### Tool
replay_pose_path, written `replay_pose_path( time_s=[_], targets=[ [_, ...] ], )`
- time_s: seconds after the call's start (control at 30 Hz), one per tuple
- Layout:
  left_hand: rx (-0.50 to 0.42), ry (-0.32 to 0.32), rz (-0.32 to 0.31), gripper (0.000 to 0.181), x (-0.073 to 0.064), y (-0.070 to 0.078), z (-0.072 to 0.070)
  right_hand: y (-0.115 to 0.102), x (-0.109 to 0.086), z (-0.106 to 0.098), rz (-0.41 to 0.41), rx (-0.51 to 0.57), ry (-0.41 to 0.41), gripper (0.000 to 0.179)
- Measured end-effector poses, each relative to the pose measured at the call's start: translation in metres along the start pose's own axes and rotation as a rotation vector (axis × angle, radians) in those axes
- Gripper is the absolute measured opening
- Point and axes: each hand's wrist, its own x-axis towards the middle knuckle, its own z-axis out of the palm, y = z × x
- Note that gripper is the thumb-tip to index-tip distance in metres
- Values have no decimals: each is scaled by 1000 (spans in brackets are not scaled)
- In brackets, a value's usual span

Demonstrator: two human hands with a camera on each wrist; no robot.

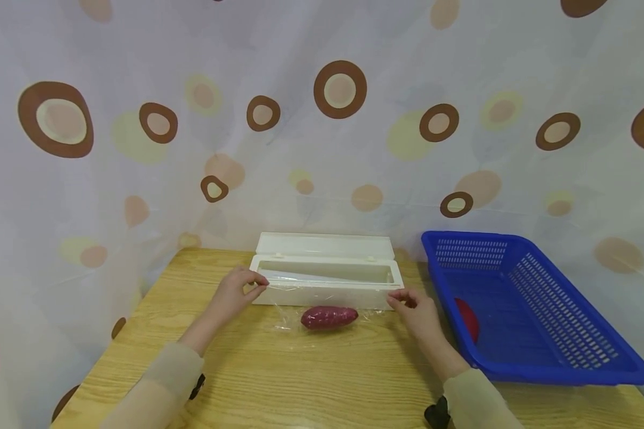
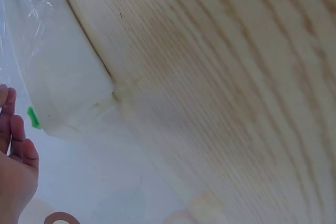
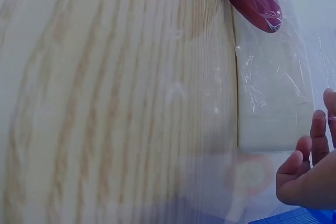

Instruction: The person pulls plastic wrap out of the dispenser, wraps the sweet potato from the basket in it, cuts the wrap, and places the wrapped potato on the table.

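A purple-red sweet potato [image 1: 330, 317] with clear cling film [image 1: 285, 322] around it lies in front of a long white cling film dispenser box [image 1: 322, 295]. The box's lid stands open at the back, and a pale film roll [image 1: 295, 276] shows inside. My left hand [image 1: 235, 293] pinches the film between thumb and forefinger at the box's left front edge. At the right front corner my right hand [image 1: 420, 314] pinches the film's other side. Stretched film shines over the sweet potato's end [image 3: 257, 3] in the right wrist view.
A large blue plastic basket [image 1: 536, 374] stands at the right, close to my right forearm. Inside it a red rounded thing [image 1: 467, 320] lies against the near left wall. The wooden table [image 1: 300, 387] ends at a patterned cloth [image 1: 322, 167] behind the box.
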Motion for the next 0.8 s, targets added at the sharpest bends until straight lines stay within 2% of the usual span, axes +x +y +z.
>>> replay_pose_path(
  time_s=[0.13,0.27,0.53,0.73,0.8],
  targets=[
    [-24,-33,4,9,-5,0,-1,2,-3,-3,-8,81,-29,22],
    [-43,-64,4,11,-9,0,-2,1,-6,-5,25,162,-81,21],
    [-86,-94,5,14,-16,-1,-5,-3,-7,-9,119,200,-209,26],
    [-72,-93,-29,12,-18,-2,-5,2,-8,-11,164,284,-236,9],
    [-64,-97,-46,12,-19,-3,-5,4,-9,-11,157,339,-233,12]
  ],
)
